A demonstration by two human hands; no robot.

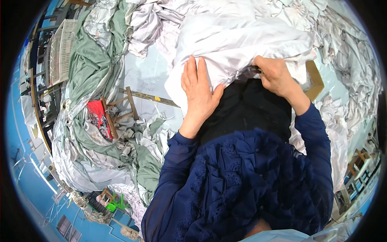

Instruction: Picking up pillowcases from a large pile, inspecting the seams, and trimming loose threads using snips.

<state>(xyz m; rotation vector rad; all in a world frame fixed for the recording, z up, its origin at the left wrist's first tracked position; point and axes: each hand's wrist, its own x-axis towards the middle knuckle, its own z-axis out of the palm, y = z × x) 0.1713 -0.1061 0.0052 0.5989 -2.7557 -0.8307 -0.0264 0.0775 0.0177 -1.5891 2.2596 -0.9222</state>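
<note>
White cloth under both hands, on our lap.

We are pressing our left hand [198, 90] flat, fingers spread, on the white fabric [242, 40] lying over the black cloth [246, 109]; our right hand [275, 74] is pinching its gathered edge. A cardboard box [315, 78] is sitting just right; green sheets [86, 68] and a wooden stool [121, 107] are lying left.

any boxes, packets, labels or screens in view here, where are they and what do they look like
Cardboard box: plain brown, right of the right hand, partly under white fabric.
Red patterned packet or cushion: flat, red with white and dark print, on a wooden stool at left.
No screens or signs show.
</note>
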